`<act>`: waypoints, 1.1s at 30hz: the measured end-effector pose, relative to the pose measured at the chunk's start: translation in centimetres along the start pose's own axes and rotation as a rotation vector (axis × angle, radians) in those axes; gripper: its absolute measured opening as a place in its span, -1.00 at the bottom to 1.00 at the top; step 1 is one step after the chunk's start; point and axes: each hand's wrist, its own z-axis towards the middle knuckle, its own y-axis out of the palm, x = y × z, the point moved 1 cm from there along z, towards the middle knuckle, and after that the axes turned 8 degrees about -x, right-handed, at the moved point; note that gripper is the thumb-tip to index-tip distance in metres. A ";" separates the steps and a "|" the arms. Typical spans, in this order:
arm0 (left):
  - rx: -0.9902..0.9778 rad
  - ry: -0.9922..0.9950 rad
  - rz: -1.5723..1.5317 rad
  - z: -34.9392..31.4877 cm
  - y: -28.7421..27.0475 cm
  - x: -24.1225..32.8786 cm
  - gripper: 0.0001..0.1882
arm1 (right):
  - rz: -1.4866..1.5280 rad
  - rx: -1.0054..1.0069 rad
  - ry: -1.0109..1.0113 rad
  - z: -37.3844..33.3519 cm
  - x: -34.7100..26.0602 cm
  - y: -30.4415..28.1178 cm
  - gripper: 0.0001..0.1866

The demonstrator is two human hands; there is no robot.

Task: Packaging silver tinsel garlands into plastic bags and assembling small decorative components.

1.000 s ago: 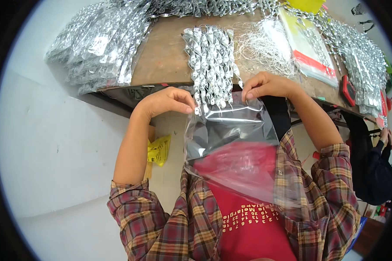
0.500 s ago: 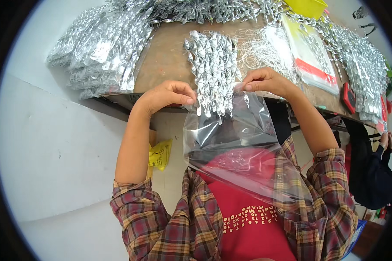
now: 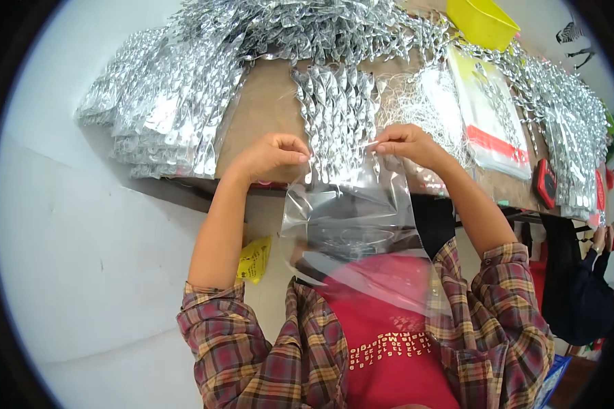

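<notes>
A clear plastic bag (image 3: 358, 228) hangs from the table's front edge over my lap, its upper end between my two hands. My left hand (image 3: 274, 157) pinches the left side of the bag's upper edge, beside the silver strips. On the other side, my right hand (image 3: 413, 146) pinches the bag's right corner with thumb and forefinger. Between the hands, a row of twisted silver foil strips (image 3: 338, 116) lies on the brown table, its near ends at the bag's mouth. Whether those ends lie inside or behind the clear film is hard to tell.
Bagged silver strips (image 3: 160, 116) are piled at the left, with a loose heap (image 3: 307, 31) behind. To the right lie white string (image 3: 430, 95), flat clear bags with a red band (image 3: 494, 146), a red-and-black device (image 3: 546, 183) and a yellow bin (image 3: 483, 22). A person (image 3: 587, 293) is at far right.
Both hands and the bag's mouth have come closer together around the near ends of the strips. The bag hangs narrower and straighter. The whole view has shifted slightly.
</notes>
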 end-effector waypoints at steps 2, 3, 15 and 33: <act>-0.025 -0.007 -0.072 1.3 -1.0 -0.4 -0.91 | 0.028 0.009 0.020 1.1 1.3 -0.9 -0.84; -0.052 -0.013 -0.143 2.0 -1.6 -0.5 -0.92 | 0.055 0.019 0.042 1.5 1.9 -1.6 -0.83; 0.157 0.022 -0.160 8.2 -6.9 -2.3 -0.89 | -0.075 0.184 0.050 7.6 3.3 -5.8 -0.86; 0.708 0.087 -0.545 12.8 -5.8 -2.4 -0.35 | -0.217 0.747 0.029 11.5 7.1 -8.0 -0.47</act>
